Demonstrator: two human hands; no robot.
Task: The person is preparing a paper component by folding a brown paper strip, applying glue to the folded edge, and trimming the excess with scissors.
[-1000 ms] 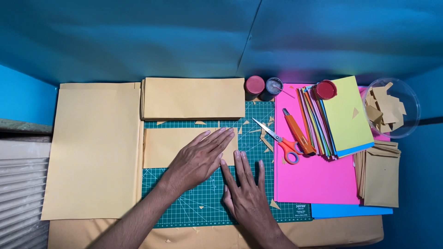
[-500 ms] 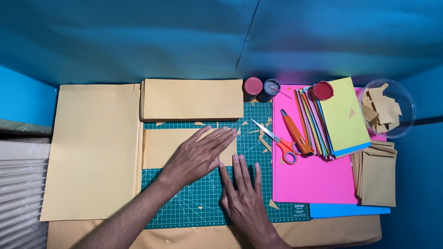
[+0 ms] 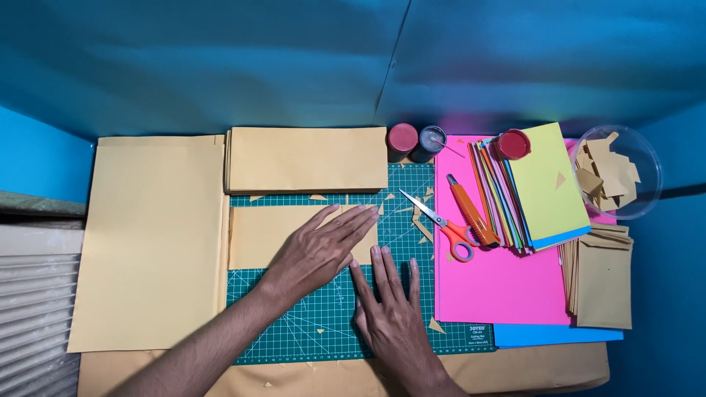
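A tan paper strip [image 3: 265, 235] lies on the green cutting mat [image 3: 412, 309]. My left hand [image 3: 320, 250] rests flat on the strip's right end, fingers spread and pointing up and right. Beside it my right hand [image 3: 390, 309] lies flat on the mat just below the strip's right corner, fingers pointing up. Neither hand holds anything. Orange-handled scissors [image 3: 441, 228] lie open on the mat to the right of both hands, next to an orange utility knife [image 3: 471, 213].
A stack of tan paper [image 3: 305, 158] sits above the strip, and a large tan sheet [image 3: 151, 242] lies at left. At right are a pink sheet [image 3: 500, 287], a fan of coloured paper [image 3: 544, 187], folded tan envelopes [image 3: 603, 276], a bowl of paper scraps [image 3: 614, 173] and two small jars [image 3: 415, 140].
My right hand has slid a little down and right on the mat. My left hand stays flat on the strip.
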